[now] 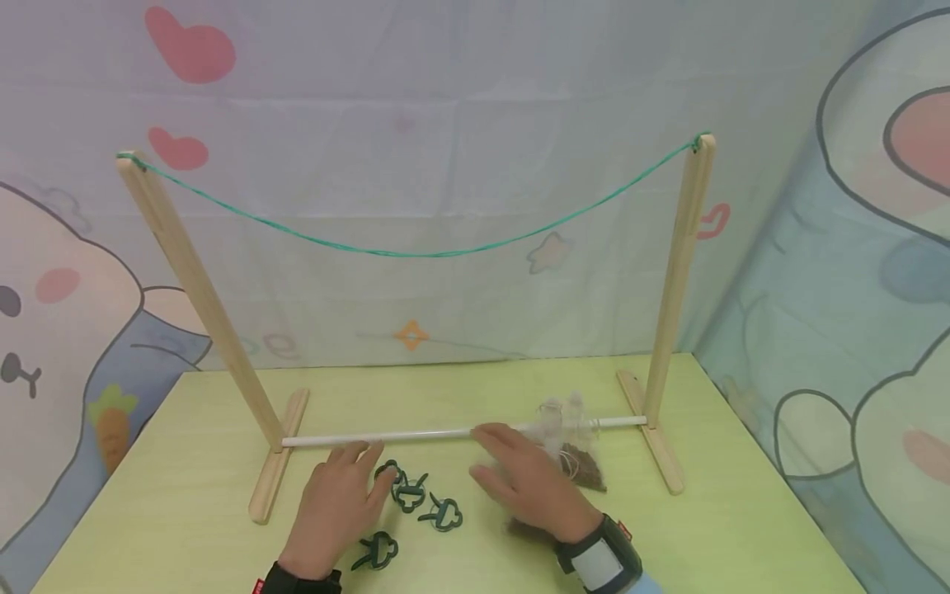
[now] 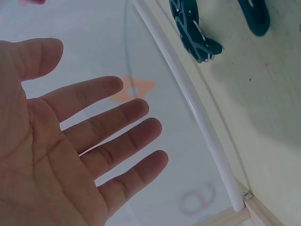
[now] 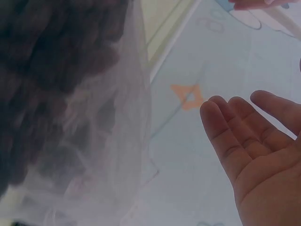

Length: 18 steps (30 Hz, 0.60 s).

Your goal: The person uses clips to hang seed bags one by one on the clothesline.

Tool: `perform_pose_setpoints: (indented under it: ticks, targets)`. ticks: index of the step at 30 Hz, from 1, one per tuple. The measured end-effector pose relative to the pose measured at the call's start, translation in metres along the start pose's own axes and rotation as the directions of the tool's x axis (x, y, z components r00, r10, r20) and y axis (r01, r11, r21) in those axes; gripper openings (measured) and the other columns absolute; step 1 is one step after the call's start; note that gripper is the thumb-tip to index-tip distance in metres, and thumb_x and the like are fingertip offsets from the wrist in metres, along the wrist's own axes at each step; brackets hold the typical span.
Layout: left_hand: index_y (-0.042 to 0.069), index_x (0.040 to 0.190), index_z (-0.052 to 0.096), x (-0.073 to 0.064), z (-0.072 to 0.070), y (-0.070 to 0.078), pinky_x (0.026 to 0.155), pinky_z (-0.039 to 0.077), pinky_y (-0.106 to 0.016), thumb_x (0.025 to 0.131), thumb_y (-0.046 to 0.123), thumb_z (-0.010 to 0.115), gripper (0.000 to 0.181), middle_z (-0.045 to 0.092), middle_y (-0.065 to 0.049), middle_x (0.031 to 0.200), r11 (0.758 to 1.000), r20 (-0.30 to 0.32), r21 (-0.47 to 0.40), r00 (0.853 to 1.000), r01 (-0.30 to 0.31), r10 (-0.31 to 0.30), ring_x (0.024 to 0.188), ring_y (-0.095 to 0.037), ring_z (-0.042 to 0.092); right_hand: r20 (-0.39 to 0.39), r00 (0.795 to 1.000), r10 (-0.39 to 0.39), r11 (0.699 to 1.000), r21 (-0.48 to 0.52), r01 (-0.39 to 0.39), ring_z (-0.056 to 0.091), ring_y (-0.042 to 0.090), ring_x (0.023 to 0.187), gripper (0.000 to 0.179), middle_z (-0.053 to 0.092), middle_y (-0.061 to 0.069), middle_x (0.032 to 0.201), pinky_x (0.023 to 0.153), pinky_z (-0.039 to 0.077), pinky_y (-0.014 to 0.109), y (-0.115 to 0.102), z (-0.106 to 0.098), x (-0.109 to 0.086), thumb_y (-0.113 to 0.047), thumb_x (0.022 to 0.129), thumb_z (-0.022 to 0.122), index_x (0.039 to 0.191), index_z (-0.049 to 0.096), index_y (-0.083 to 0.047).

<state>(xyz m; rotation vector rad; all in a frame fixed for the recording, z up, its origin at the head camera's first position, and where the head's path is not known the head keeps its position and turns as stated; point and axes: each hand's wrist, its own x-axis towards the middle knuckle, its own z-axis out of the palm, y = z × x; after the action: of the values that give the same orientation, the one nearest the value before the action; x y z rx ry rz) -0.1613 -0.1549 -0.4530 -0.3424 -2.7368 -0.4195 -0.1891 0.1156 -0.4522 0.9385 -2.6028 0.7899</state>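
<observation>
My left hand (image 1: 337, 507) hovers over the table on the left, fingers spread and relaxed, palm bare in the left wrist view. Several dark green clips (image 1: 408, 491) lie just right of it; one clip (image 1: 380, 550) is nearer the front. My right hand (image 1: 530, 483), fingers extended, holds nothing. Beside it are sheer drawstring pouches with dark brown contents (image 1: 582, 468), partly hidden by this hand. Close to the camera in the right wrist view, one pouch (image 3: 56, 84) looms large and blurred.
Behind the hands, a wooden stand has a left post (image 1: 200, 297), a right post (image 1: 679, 280) and a white rod (image 1: 416, 436) low between them. A green string (image 1: 416, 254) sags between the post tops. A patterned cloth (image 1: 460, 165) hangs behind the pale table (image 1: 742, 528).
</observation>
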Motion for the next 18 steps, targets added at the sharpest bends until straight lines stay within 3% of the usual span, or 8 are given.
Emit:
perform_pose_setpoints:
  ticks: [9, 14, 18]
  targets:
    - [0.007, 0.120, 0.061, 0.001, 0.005, 0.006, 0.082, 0.047, -0.045, 0.093, 0.036, 0.052, 0.041, 0.060, -0.012, 0.115, 1.000, 0.099, 0.024, 0.995, -0.009, 0.006, 0.106, -0.031, 0.056, 0.031, 0.997, -0.075, 0.997, -0.001, 0.075, 0.052, 0.016, 0.119, 0.052, 0.051, 0.005, 0.134, 0.096, 0.044, 0.031, -0.012, 0.023, 0.008, -0.048, 0.097, 0.040, 0.136, 0.049, -0.015]
    - [0.006, 0.118, 0.062, 0.001, 0.010, 0.005, 0.079, 0.048, -0.043, 0.091, 0.033, 0.057, 0.039, 0.060, -0.010, 0.110, 0.998, 0.115, 0.035, 0.993, -0.042, 0.038, 0.103, -0.029, 0.057, 0.019, 0.988, -0.151, 0.988, -0.012, 0.151, 0.053, 0.016, 0.117, 0.049, 0.054, 0.006, 0.130, 0.094, 0.045, 0.029, -0.014, 0.036, 0.013, -0.045, 0.098, 0.040, 0.132, 0.052, -0.012]
    - [0.007, 0.115, 0.063, 0.001, 0.016, 0.003, 0.078, 0.049, -0.041, 0.088, 0.030, 0.060, 0.036, 0.060, -0.009, 0.108, 0.997, 0.120, 0.034, 0.991, -0.069, 0.064, 0.100, -0.027, 0.057, 0.019, 0.986, -0.164, 0.986, 0.016, 0.164, 0.055, 0.016, 0.114, 0.047, 0.054, 0.006, 0.129, 0.091, 0.046, 0.028, -0.017, 0.043, 0.015, -0.044, 0.098, 0.040, 0.131, 0.052, -0.013]
